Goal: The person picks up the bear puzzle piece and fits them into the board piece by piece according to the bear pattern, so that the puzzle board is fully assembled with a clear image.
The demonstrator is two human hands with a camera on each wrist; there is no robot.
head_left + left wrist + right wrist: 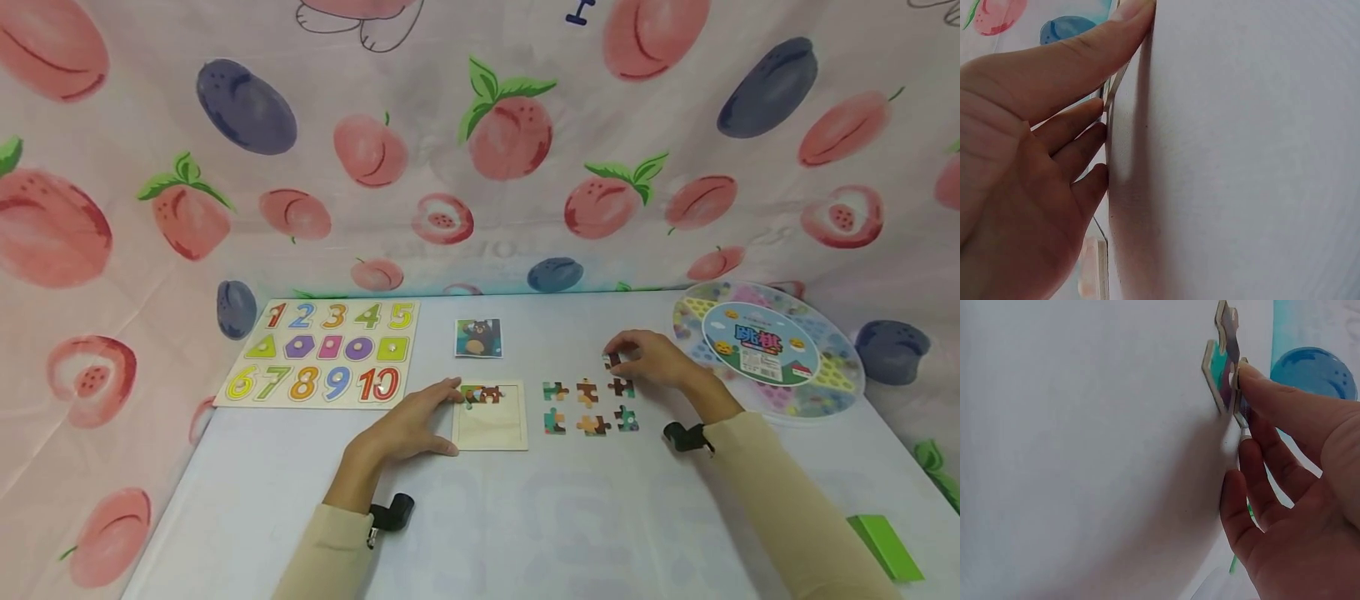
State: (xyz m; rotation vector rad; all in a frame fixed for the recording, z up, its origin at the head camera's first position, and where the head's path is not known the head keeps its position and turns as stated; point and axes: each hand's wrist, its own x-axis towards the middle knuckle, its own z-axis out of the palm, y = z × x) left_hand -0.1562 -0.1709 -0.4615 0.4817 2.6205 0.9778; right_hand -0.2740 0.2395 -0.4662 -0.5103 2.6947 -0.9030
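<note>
A square wooden puzzle tray (490, 429) lies at the middle of the table, with fitted pieces (482, 395) along its top edge showing part of a bear. My left hand (408, 423) rests at the tray's left side, index fingertip at the upper corner and thumb by the lower one. To the right, my right hand (651, 358) pinches a dark jigsaw piece (611, 361) between thumb and fingers, above several loose jigsaw pieces (587, 392) laid in rows. In the right wrist view, the thumb is close beside a teal and brown piece (1217, 372).
Behind the tray lies a small bear picture card (478, 338). A number and shape board (318, 354) is at the back left. A round Chinese checkers set (765, 346) sits at the back right, past the right hand. A green block (885, 546) is near the right edge.
</note>
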